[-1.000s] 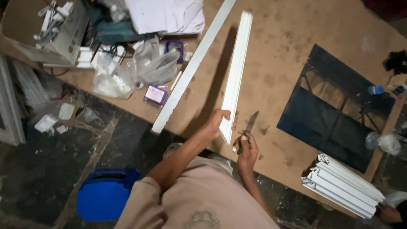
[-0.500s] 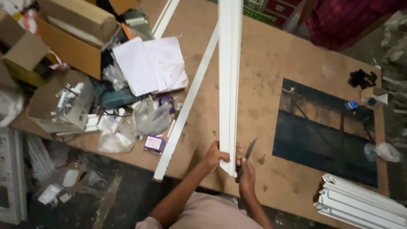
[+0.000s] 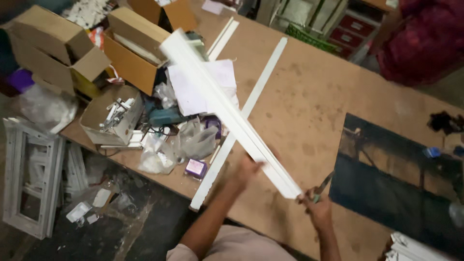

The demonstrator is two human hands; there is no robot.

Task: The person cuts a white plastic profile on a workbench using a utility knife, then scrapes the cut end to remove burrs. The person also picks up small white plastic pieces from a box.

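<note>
My left hand (image 3: 247,170) grips a long white plastic channel strip (image 3: 217,104) near its lower end; the strip is lifted and slants up to the left over the clutter. Its near end sits by my right hand (image 3: 316,207), which holds a small dark-bladed tool (image 3: 323,184) with a greenish handle. A second long white strip (image 3: 241,118) lies flat on the brown table (image 3: 309,106), crossing under the lifted one.
Open cardboard boxes (image 3: 130,48), papers, plastic bags and a small purple box (image 3: 196,168) crowd the table's left end. A dark glass sheet (image 3: 396,179) lies at right, with stacked white strips (image 3: 415,249) at the bottom right. White frames (image 3: 29,174) lean on the floor. A person in red (image 3: 425,38) stands at top right.
The lifted strip has swung from pointing straight away to slanting up-left over the boxes. My view has shifted left, and both hands moved with the strip's near end.
</note>
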